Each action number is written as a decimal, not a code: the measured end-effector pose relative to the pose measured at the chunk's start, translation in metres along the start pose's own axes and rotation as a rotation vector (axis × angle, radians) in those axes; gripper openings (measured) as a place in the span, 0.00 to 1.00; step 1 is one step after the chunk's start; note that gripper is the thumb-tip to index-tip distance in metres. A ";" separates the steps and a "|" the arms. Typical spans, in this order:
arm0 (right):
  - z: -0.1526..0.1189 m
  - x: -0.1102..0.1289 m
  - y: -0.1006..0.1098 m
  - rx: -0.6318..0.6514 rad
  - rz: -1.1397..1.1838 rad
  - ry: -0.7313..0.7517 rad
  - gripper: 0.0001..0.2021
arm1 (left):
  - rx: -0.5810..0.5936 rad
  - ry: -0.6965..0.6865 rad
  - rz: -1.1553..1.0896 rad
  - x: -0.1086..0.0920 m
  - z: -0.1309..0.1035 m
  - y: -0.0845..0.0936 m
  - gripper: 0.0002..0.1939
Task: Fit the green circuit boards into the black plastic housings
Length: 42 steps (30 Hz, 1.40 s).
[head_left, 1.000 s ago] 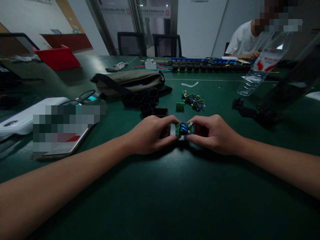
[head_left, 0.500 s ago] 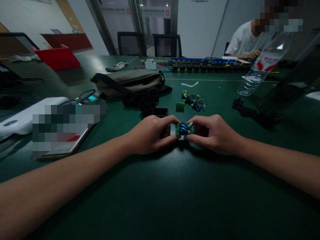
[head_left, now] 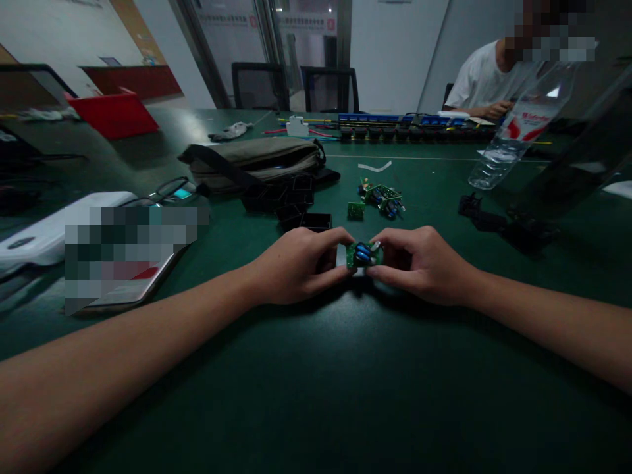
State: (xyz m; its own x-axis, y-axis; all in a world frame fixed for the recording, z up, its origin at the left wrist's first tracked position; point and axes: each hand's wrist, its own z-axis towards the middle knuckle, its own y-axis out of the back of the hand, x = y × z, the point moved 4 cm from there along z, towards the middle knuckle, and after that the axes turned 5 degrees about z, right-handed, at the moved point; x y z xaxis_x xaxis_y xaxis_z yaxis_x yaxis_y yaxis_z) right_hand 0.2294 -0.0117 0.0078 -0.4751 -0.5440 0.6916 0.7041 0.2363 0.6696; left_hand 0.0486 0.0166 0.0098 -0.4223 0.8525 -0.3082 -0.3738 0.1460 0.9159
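Observation:
A small green circuit board (head_left: 362, 254) with blue components sits between my two hands, low over the green table (head_left: 316, 382). My left hand (head_left: 296, 264) pinches its left edge with thumb and fingers. My right hand (head_left: 423, 263) grips its right edge the same way. Just behind my hands lie a loose pile of similar green circuit boards (head_left: 384, 197), a single small board (head_left: 355, 210) and a cluster of black plastic housings (head_left: 291, 199).
A khaki bag (head_left: 257, 161) lies behind the housings, glasses (head_left: 170, 190) and a white device (head_left: 44, 234) at left. A clear water bottle (head_left: 518, 128) and black parts (head_left: 498, 220) stand at right. A person in a white shirt (head_left: 481, 82) works at the far right; red bin (head_left: 116, 113) far left.

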 end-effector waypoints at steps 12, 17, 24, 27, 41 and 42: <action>0.000 0.000 0.000 -0.006 -0.008 0.009 0.12 | -0.008 0.003 -0.009 -0.001 0.000 0.001 0.12; 0.001 -0.001 0.000 -0.002 -0.002 0.015 0.12 | -0.010 -0.009 -0.005 0.000 0.000 0.001 0.13; 0.000 -0.001 -0.001 -0.003 -0.001 0.002 0.11 | -0.009 -0.010 -0.012 0.000 0.000 0.000 0.12; 0.000 0.000 0.000 -0.010 -0.003 0.004 0.11 | -0.009 -0.006 -0.010 -0.001 0.000 0.001 0.12; 0.000 -0.001 0.000 -0.005 -0.001 -0.005 0.11 | -0.013 -0.022 0.013 0.001 0.000 -0.001 0.12; 0.000 -0.001 0.000 -0.005 -0.001 -0.003 0.11 | -0.009 -0.021 0.013 0.001 0.000 -0.001 0.12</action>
State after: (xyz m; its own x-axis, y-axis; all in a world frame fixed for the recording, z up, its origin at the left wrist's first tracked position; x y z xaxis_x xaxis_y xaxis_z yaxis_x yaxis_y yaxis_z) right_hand 0.2292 -0.0112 0.0072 -0.4770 -0.5419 0.6920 0.7062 0.2324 0.6688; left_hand 0.0487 0.0171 0.0091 -0.4099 0.8645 -0.2909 -0.3760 0.1304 0.9174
